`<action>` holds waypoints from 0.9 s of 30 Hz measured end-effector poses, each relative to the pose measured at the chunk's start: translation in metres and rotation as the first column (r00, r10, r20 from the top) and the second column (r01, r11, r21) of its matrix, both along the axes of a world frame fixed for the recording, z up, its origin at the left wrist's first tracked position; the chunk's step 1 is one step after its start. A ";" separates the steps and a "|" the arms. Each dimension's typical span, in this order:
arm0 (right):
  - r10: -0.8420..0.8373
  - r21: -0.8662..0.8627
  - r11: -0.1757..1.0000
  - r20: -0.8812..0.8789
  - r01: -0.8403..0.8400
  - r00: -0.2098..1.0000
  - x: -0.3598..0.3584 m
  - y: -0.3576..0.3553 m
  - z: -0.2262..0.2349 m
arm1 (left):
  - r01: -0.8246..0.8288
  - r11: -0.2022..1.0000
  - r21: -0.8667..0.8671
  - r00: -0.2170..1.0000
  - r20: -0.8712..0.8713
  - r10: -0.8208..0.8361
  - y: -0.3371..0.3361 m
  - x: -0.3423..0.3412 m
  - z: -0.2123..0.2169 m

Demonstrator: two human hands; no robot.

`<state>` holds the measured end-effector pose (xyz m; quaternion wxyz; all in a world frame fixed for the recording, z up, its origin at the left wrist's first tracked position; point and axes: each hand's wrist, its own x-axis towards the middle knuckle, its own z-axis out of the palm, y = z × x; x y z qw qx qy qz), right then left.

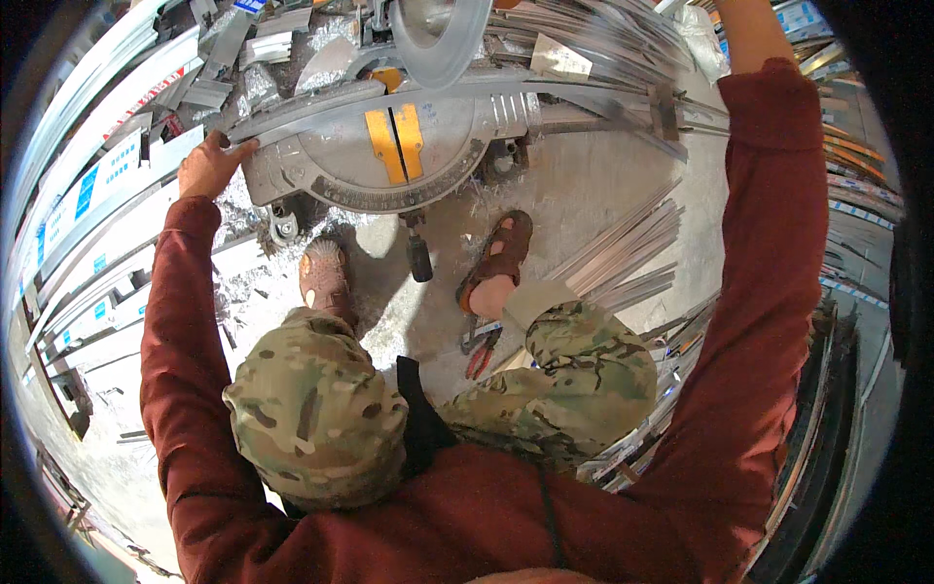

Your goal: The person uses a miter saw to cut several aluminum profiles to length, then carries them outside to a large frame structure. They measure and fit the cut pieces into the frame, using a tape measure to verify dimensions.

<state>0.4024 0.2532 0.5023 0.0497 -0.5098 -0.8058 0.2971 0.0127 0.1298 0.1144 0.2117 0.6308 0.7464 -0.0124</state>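
A mitre saw (331,161) with a grey, half-round table and a yellow slotted insert (394,144) stands on the floor in front of me. Its round blade guard (443,49) is above the table at the top edge. A long thin metal strip (321,119) lies across the saw along its fence and reaches out to the right. At its left end is my left hand (206,167), with thumb and fingers closed about the strip beside the saw's corner. My right forearm stretches up past the upper right edge; the hand itself is outside the picture.
Long white-wrapped profiles (107,185) are piled at the left. Metal offcuts (268,49) litter the ground behind the saw. Thin strips (623,248) lie at the right, and red-handled pliers (479,358) rest near my foot. More long stock (851,185) lines the right side.
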 end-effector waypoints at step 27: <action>0.115 0.589 0.795 0.089 -0.146 0.989 0.026 -0.177 -0.134 | -0.020 0.982 -0.187 0.999 0.024 0.024 0.009 0.017 0.008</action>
